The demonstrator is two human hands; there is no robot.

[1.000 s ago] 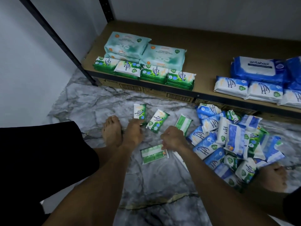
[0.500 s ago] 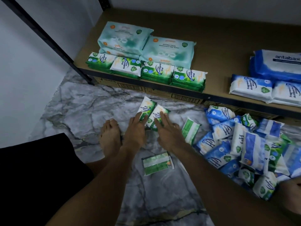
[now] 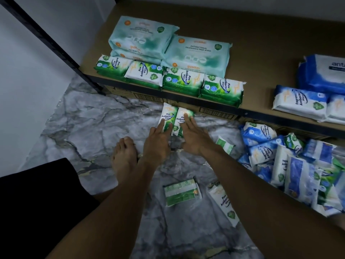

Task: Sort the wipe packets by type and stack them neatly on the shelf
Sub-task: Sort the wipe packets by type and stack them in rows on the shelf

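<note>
My left hand holds a small green-and-white pine wipe packet, and my right hand holds a second one right beside it. Both packets are lifted just below the front edge of the brown shelf. A row of matching pine packets lies along that edge, with large teal packs stacked behind them. Blue-and-white packets lie on the shelf at the right, in front of a big blue pack.
A mixed pile of blue and green packets covers the marble floor at the right. Loose green packets lie near my arms. My bare foot rests left of my hands. A black shelf post slants at the left.
Both hands picked a pine packet off the floor, brought them side by side and raised them toward the shelf edge. The view moved closer to the shelf.
</note>
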